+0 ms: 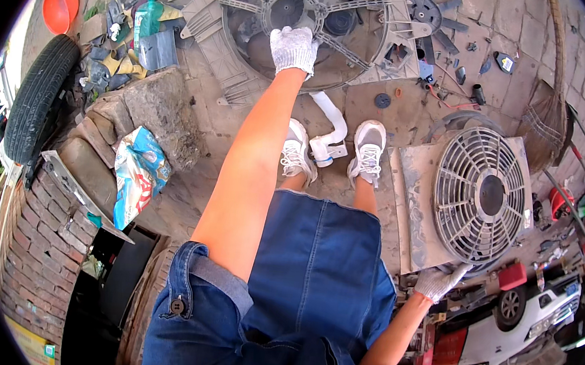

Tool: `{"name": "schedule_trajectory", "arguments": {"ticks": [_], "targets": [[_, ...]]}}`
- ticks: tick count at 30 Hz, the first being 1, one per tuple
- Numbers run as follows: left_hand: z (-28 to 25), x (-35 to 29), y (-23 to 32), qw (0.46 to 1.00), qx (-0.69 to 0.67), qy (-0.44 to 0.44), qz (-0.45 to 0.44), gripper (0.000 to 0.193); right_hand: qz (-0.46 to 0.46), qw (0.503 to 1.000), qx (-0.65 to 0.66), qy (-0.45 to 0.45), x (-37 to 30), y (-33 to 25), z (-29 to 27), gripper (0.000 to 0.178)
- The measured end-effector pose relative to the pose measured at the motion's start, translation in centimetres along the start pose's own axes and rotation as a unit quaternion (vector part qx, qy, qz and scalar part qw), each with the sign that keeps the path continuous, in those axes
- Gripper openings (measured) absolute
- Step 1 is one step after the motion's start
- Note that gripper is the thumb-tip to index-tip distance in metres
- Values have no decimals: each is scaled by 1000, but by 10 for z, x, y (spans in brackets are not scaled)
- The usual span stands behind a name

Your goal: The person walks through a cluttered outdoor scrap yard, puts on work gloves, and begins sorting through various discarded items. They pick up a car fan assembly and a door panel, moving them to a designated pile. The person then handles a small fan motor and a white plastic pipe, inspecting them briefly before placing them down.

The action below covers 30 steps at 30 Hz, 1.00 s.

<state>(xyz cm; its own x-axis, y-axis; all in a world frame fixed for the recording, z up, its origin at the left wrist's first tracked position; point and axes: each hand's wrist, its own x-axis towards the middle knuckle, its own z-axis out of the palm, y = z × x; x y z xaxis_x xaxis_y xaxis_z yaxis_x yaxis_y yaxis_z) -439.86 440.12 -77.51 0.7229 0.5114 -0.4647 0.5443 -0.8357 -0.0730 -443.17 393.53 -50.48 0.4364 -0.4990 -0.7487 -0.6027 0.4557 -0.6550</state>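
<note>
My left hand [293, 49], in a white knit glove, reaches forward and grips a spoke of a large grey fan shroud [300, 25] lying on the paved ground ahead of my feet. My right hand [439, 281], also gloved, rests flat on the lower edge of a second fan assembly, a grey panel [410, 208] with a round wire grille [481, 194], at my right. A white plastic pipe elbow [329, 133] lies between my two white shoes.
A loose black fan blade [428, 12] lies at the top right. At the left are a tyre [38, 98], an orange bowl [60, 8], a green bottle [148, 17], stone blocks and a colourful bag [137, 174]. A white car [526, 317] and hoses sit at the right.
</note>
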Motion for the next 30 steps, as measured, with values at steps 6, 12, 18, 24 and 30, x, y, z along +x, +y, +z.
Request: {"name": "schedule_trajectory", "arguments": {"ticks": [6, 12, 18, 24, 30], "targets": [[5, -12, 5, 999, -7, -29, 18, 41, -5, 1000, -14, 3, 11, 5, -5, 56], [-4, -15, 5, 985, -73, -154, 0, 43, 19, 1000, -7, 7, 13, 13, -5, 56], [48, 1, 18, 967, -91, -214, 107, 54, 21, 1000, -15, 0, 10, 20, 8, 56], [39, 0, 5, 953, -155, -258, 40, 55, 39, 999, -21, -4, 8, 16, 6, 57], [-75, -24, -44, 964, -170, -180, 101, 48, 46, 998, 39, -15, -29, -7, 10, 56]]}}
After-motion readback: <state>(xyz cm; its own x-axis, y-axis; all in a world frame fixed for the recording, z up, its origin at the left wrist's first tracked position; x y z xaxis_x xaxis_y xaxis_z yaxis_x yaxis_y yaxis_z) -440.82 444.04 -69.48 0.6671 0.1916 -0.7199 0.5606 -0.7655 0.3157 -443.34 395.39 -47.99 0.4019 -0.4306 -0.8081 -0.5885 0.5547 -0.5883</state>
